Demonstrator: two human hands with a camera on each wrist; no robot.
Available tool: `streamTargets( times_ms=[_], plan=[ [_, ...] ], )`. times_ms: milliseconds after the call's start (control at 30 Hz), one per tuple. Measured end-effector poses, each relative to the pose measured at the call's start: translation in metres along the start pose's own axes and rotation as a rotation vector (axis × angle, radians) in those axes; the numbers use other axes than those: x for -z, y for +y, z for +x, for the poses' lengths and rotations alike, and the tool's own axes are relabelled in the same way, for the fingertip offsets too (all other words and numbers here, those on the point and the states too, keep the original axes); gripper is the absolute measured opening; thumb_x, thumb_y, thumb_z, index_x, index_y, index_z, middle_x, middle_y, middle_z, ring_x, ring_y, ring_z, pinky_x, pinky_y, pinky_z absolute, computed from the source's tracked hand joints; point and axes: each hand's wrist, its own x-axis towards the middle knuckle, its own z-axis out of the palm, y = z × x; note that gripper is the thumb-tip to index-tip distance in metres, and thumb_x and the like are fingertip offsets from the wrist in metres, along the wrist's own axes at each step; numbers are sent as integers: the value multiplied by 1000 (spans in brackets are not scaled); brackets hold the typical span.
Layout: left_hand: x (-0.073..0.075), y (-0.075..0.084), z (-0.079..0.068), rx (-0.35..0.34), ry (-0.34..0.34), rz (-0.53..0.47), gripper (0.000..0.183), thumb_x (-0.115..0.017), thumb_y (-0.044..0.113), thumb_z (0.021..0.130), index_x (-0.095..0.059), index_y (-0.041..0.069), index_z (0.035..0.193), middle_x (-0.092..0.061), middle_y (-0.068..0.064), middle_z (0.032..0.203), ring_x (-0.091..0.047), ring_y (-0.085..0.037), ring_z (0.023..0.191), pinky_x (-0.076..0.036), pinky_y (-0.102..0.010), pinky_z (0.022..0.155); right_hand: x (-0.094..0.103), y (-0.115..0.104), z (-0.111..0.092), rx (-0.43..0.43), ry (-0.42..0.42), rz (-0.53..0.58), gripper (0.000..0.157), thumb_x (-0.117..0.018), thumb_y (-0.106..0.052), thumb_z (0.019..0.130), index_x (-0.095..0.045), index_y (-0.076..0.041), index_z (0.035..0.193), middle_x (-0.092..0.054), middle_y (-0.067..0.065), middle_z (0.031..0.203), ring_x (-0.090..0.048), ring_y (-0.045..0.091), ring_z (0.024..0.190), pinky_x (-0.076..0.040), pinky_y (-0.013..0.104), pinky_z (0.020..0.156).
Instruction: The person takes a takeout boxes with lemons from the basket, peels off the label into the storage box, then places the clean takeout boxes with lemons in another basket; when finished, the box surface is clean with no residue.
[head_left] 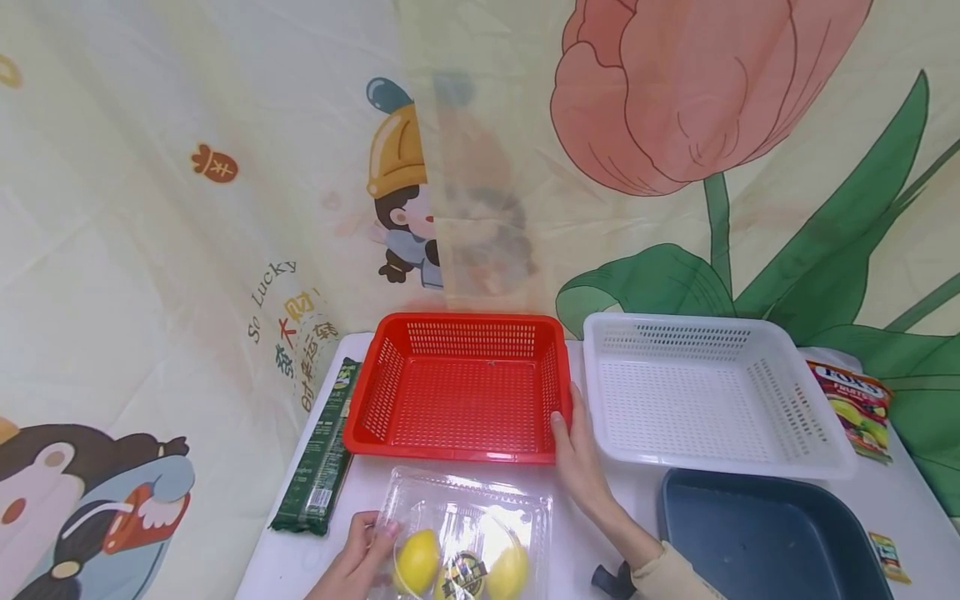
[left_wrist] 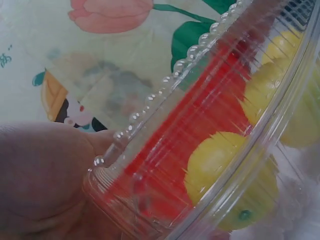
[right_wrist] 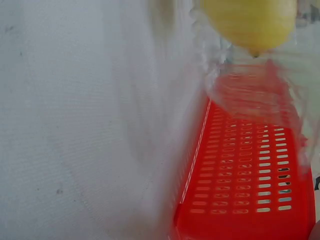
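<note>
Clear plastic box (head_left: 457, 500) with three lemons (head_left: 417, 561) is pinched at its nine-o'clock edge by the left hand (head_left: 360, 550), at six o'clock of the head view. At its twelve, a red basket (head_left: 461, 408) is gripped by the right hand (head_left: 581, 458); at two, a white basket (head_left: 678, 404) is placed.

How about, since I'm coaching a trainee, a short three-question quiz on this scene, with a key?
1. Which hand holds the clear container?
2. True or false: the white basket stands to the right of the red basket.
3. How many yellow fruits show inside the container: A) two, B) three, C) five?

Key: 1. The left hand. 2. True. 3. B.
</note>
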Motion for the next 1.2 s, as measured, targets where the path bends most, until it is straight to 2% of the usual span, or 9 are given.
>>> streamTargets(
  times_ms=[133,233,467,533,733,800,1033,1200],
  plan=[
    [-2,-4,5,12,-9,-10,61,-42,54,106,-29,0,132,-50,-31,134,-56,-50,121,-58,-56,87,0,-1,0,18,4,-3,69,-42,-27,110,0,-19,164,-7,6,172,-7,30,159,-15,58,126],
    [-2,-6,8,22,-32,-22,63,-40,56,106,-28,0,132,-46,-32,136,-56,-51,120,-57,-57,88,0,0,1,31,11,0,68,-41,-26,110,-1,-18,164,-7,7,171,-6,29,159,-11,59,126],
    [-3,-3,12,95,-23,30,73,-39,64,103,-28,0,136,-50,-29,132,-62,-41,108,-53,-62,88,0,0,0,43,24,4,67,-41,-25,110,-3,-19,164,-10,3,171,-8,27,158,-14,57,126],
    [-3,-1,13,104,-22,47,74,-38,65,102,-29,0,136,-52,-28,129,-62,-39,106,-54,-61,87,-1,0,1,42,28,6,67,-41,-25,110,-3,-19,164,-10,2,171,-8,26,158,-15,57,127],
    [-4,-2,14,52,-5,108,63,-40,58,105,-33,1,130,-54,-17,115,-56,-32,99,-50,-45,82,-1,1,1,52,33,8,66,-41,-27,110,-3,-18,164,-9,4,171,-7,29,158,-13,58,126],
    [-4,-2,16,49,6,122,63,-40,58,105,-33,0,129,-54,-15,112,-55,-31,98,-49,-44,82,-1,2,1,51,35,4,66,-40,-29,110,-3,-18,164,-9,4,171,-7,29,159,-13,58,126],
    [-5,-2,19,108,9,130,74,-40,64,102,-32,-2,135,-55,-19,117,-57,-33,101,-50,-55,90,-1,0,0,41,37,-4,67,-42,-27,110,-3,-20,164,-10,3,171,-9,27,158,-14,57,126],
    [-5,-2,21,93,8,103,79,-42,63,102,-28,-3,143,-56,-26,129,-62,-34,105,-50,-63,93,0,-1,1,34,40,-5,69,-44,-33,109,-5,-19,164,-11,3,171,-10,27,158,-15,58,126]
  ],
)
